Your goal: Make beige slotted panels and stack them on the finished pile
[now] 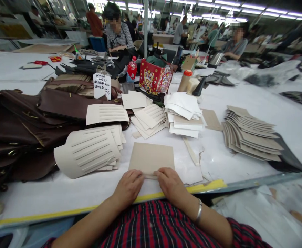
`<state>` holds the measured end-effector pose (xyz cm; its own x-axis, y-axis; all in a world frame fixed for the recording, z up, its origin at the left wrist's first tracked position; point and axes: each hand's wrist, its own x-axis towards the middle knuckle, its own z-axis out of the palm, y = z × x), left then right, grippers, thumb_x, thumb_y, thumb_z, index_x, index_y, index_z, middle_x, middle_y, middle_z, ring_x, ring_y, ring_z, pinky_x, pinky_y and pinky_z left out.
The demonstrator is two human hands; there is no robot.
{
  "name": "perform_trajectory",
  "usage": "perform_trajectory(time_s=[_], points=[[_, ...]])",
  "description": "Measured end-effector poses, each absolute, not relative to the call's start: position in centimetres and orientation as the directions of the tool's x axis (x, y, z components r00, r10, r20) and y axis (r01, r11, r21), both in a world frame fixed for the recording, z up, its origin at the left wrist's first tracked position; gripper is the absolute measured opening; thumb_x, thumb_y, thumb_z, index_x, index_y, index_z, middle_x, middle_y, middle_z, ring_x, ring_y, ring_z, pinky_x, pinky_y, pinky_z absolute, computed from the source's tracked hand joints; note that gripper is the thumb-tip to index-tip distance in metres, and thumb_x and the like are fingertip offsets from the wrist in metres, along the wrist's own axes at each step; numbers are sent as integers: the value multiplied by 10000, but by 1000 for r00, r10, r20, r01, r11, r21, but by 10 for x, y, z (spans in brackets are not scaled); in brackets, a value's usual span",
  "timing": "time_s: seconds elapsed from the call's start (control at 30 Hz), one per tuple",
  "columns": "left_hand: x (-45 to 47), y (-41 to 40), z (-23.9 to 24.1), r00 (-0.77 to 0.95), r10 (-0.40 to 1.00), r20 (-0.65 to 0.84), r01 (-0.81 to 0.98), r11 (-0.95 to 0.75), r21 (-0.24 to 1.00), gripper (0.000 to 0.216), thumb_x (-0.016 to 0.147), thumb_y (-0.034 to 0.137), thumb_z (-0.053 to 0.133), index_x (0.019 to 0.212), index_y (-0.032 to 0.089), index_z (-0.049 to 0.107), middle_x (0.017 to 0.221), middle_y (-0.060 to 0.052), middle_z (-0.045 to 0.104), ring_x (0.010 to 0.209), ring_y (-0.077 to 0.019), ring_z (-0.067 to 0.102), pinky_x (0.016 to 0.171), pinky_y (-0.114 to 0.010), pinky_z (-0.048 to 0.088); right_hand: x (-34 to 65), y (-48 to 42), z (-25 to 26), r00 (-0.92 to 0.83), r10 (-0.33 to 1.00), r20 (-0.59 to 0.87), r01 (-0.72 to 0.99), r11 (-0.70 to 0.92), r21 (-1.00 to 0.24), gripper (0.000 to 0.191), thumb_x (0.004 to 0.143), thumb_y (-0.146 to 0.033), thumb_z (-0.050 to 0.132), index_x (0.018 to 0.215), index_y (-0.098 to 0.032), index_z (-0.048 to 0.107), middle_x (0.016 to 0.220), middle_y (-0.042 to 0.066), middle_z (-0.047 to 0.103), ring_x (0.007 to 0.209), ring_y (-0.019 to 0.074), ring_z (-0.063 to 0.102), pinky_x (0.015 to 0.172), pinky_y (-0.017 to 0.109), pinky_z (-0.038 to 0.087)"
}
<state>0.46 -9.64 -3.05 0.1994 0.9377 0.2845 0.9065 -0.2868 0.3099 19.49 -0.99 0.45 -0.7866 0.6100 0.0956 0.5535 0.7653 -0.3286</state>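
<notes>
A beige card panel (151, 156) lies flat on the white table (63, 193) in front of me. My left hand (128, 187) and my right hand (170, 184) both rest on its near edge, fingers curled and pinching that edge, a small gap between them. A silver bracelet (199, 210) circles my right wrist. Left of the panel sits a stack of cream slotted pieces (89, 151).
Dark brown leather bags (24, 127) pile up at the left. Stacks of cream and white cut pieces (166, 117) stand beyond the panel, a fanned grey stack (251, 136) at the right. A red patterned box (154, 78), bottles and other seated people are farther back.
</notes>
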Motion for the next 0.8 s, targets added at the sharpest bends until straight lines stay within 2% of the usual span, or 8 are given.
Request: perform_trajectory(time_s=[0.1,0.2,0.37,0.47,0.6,0.7,0.8], points=[[15,-76,-33,128,955,269,903,-224,366,230,861,215,406,1022,189,567,966,-63,566,901,-184,480,813,-355,413,183,-8,-8,-761,641,104,563,731,-385,268,820,-167,473,1075,-207,544,958,66,541,884,182,463,801,336,389],[19,-63,-35,96,978,187,918,-159,364,174,836,312,477,940,208,569,945,-42,550,874,-192,463,776,-348,406,190,-8,-18,-738,668,100,583,705,-404,280,806,-210,510,1084,-219,539,952,65,531,887,191,461,806,356,392],[5,-60,-27,42,996,82,952,-64,300,307,773,478,523,843,180,545,866,-47,516,838,-204,456,748,-339,403,213,-5,-17,-671,729,133,640,661,-393,262,810,-313,511,1041,-196,551,927,74,525,871,199,468,779,362,395],[0,-54,-17,11,1000,14,960,-15,278,340,738,517,546,801,183,530,822,-38,509,797,-203,475,695,-328,409,214,3,-12,-653,747,128,652,640,-406,182,843,-300,462,931,-190,576,831,51,539,802,176,484,734,329,400],[9,-38,-9,131,990,44,947,-138,289,263,778,452,529,806,190,538,847,-37,526,805,-193,478,715,-328,397,209,12,-9,-636,760,134,653,622,-432,186,873,-242,404,850,-188,580,760,35,537,774,165,489,723,315,402],[19,-31,-14,204,968,144,916,-241,320,234,783,407,543,901,205,552,955,-47,536,884,-200,461,763,-341,373,208,12,-14,-651,734,195,631,666,-398,188,857,-227,427,974,-187,569,863,61,551,851,179,490,775,340,404],[25,-28,-23,207,965,162,910,-251,329,308,759,443,564,972,221,553,996,-55,538,924,-214,449,782,-357,355,208,12,-19,-689,693,214,610,713,-344,299,829,-246,481,1122,-193,514,1023,95,541,957,206,472,816,374,400]])
